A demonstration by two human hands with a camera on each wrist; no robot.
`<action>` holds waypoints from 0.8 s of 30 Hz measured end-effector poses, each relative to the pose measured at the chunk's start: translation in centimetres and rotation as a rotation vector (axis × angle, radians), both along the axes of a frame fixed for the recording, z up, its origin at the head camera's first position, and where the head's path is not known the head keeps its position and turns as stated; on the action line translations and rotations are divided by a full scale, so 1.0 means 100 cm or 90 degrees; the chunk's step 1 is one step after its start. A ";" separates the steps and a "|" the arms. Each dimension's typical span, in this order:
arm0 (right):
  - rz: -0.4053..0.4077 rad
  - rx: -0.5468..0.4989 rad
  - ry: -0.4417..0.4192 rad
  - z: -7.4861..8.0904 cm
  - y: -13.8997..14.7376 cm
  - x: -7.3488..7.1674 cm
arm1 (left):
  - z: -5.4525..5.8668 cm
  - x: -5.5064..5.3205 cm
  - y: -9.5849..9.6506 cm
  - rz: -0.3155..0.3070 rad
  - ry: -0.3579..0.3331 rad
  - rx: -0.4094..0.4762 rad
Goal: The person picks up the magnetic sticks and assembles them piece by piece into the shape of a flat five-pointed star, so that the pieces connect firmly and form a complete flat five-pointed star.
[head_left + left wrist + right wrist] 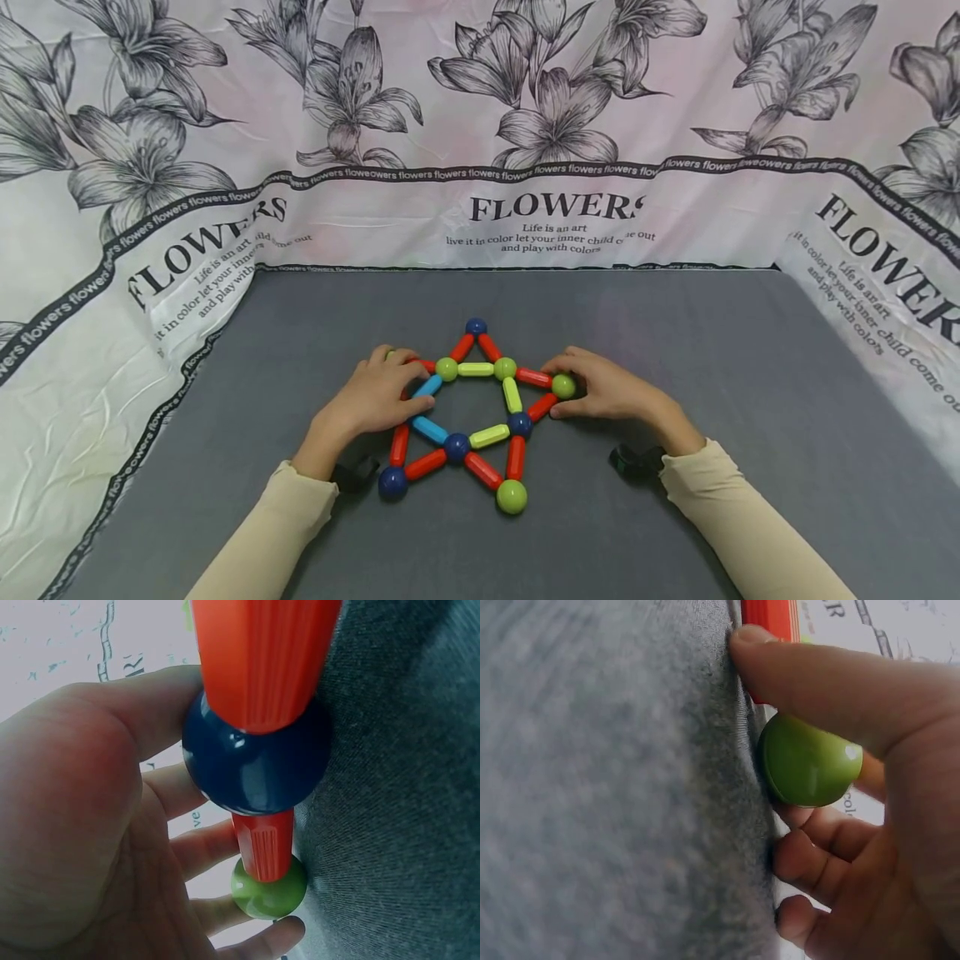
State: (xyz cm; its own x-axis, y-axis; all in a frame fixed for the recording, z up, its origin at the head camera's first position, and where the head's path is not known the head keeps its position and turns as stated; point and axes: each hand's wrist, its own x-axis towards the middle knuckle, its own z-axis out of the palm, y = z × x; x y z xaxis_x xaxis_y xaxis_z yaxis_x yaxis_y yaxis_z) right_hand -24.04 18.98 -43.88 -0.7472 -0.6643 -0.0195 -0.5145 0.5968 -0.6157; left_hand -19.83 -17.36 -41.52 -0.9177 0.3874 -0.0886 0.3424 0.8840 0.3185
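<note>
A flat star of red, blue and yellow-green rods (476, 369) joined by balls lies on the grey table. My left hand (375, 392) holds its left side, covering a dark blue ball (256, 761) in the head view. The thumb lies against that ball, and the fingers reach along a red rod (265, 846) to a green ball (270, 889). My right hand (603, 385) grips the right point around another green ball (563, 386). Its thumb lies along the lower side by a red rod (543, 407), with fingers curled on the far side.
The star's top point is a dark blue ball (476, 327). Nearest my body are a dark blue ball (393, 483) and a green ball (512, 497). White cloth with printed flowers (555, 117) hangs behind and along both sides of the grey table (585, 533).
</note>
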 end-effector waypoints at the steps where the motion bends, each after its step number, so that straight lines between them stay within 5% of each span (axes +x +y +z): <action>1: 0.001 -0.006 -0.001 0.000 0.000 0.000 | 0.000 0.000 0.000 0.001 0.000 -0.001; 13: 0.078 -0.014 0.062 -0.001 -0.004 0.003 | -0.001 0.000 0.000 -0.001 0.000 -0.001; 24: 0.070 -0.076 -0.056 -0.001 0.004 -0.003 | -0.001 0.000 0.000 0.000 -0.002 -0.002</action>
State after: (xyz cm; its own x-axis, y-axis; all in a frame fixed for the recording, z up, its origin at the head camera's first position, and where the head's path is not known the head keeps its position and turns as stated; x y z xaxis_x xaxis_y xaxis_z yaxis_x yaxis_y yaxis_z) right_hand -24.32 19.39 -43.94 -0.6693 -0.7430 0.0017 -0.5130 0.4605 -0.7244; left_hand -19.81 -17.33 -41.63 -0.9171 0.3877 -0.0931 0.3418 0.8846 0.3171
